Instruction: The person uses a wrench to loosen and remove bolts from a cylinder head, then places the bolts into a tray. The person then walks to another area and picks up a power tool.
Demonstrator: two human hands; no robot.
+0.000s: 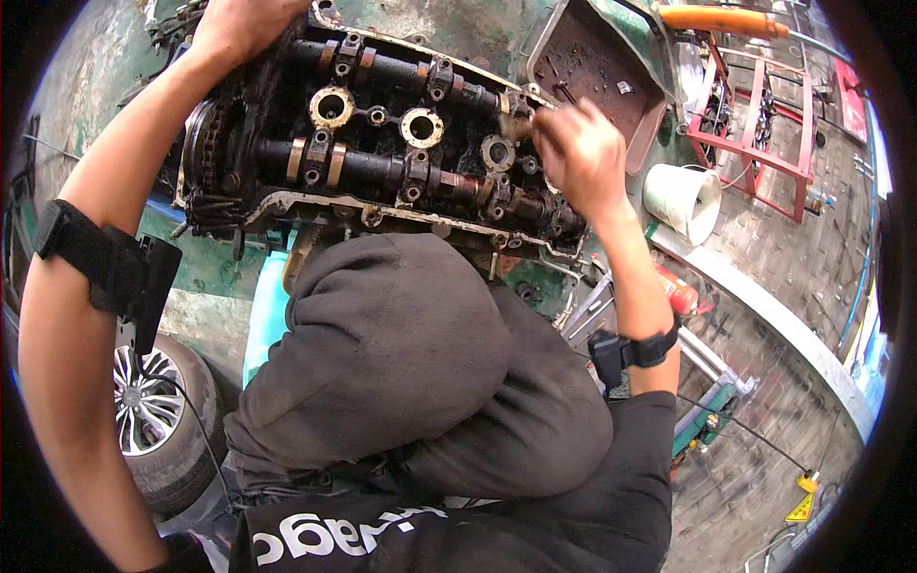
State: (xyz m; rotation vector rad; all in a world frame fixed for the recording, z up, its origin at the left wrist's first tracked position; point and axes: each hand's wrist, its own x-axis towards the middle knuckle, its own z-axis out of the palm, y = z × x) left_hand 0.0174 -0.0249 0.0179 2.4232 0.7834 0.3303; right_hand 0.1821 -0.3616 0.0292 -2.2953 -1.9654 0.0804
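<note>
An oily engine cylinder head point(377, 181), its cover off, lies in front of me with two dark camshafts and pale rings round its round openings. A chain point(212, 153) runs at its left end. My left hand point(244, 24) reaches over the far left corner, and its fingers are mostly cut off by the picture's upper edge. Over the right part of the head is my right hand point(585, 158), blurred by motion, with its fingers curled in. A tan-brown blurred piece point(517, 125) shows at its fingertips; its kind cannot be made out.
A grimy brown pan point(597, 72) with small bits in it sits beyond my right hand. Farther right are an orange handle point(726, 19), a red metal frame point(755, 143) and a white bucket point(680, 202). A car wheel point(167, 411) lies at lower left.
</note>
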